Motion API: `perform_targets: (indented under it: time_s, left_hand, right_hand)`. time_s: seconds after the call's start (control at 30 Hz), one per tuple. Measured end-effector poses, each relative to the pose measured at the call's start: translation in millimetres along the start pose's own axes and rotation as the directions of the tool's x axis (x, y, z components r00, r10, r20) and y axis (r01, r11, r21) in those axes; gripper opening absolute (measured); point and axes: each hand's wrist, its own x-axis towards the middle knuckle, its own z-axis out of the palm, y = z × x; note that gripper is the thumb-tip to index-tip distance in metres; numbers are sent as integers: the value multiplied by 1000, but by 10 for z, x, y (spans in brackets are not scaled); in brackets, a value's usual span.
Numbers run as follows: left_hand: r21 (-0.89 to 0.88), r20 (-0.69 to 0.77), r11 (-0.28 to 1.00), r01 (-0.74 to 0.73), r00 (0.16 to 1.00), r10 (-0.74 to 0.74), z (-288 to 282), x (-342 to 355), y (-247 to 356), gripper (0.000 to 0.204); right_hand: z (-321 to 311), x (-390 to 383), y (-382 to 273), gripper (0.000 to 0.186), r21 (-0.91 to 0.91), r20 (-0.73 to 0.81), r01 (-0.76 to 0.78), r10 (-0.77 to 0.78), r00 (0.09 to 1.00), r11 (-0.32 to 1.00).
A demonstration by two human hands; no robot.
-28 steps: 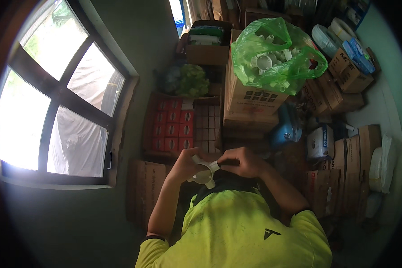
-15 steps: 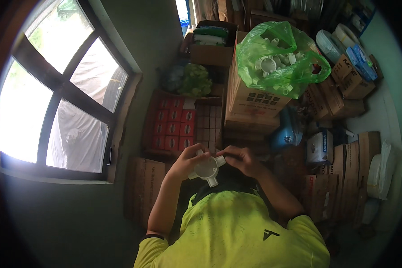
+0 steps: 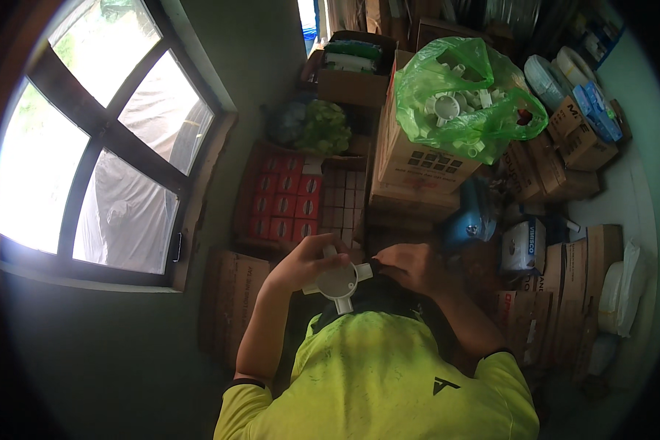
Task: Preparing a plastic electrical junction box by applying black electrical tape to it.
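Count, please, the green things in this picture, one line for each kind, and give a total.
Green plastic bag holding white parts: 1
Green leafy bundle near the window: 1
Yellow-green shirt on the person: 1
Total: 3

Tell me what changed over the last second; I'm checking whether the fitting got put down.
It was not put down. The white round junction box has turned a little between the hands and sits slightly lower and more face-up. The left hand holds its side, and the right hand stays at its right spout. The green bag and cartons are unmoved.
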Motion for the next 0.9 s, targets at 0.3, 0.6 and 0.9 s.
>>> perform_targets:
  time_s: [0.3, 0.6, 0.9]
  left_hand:
    - [41, -52, 990, -133, 989, 135, 107, -32, 86, 16]
    - [244, -187, 956, -162, 960, 210, 281, 42, 216, 17]
    - [82, -210, 985, -151, 964, 165, 82, 50, -10, 19]
  right_hand:
    - [7, -76, -22, 15, 104, 185, -145, 124, 975, 984]
    - [416, -145, 229, 51, 474, 215, -633, 617, 757, 612]
    - [381, -229, 138, 26, 315, -81, -321, 363, 928, 893]
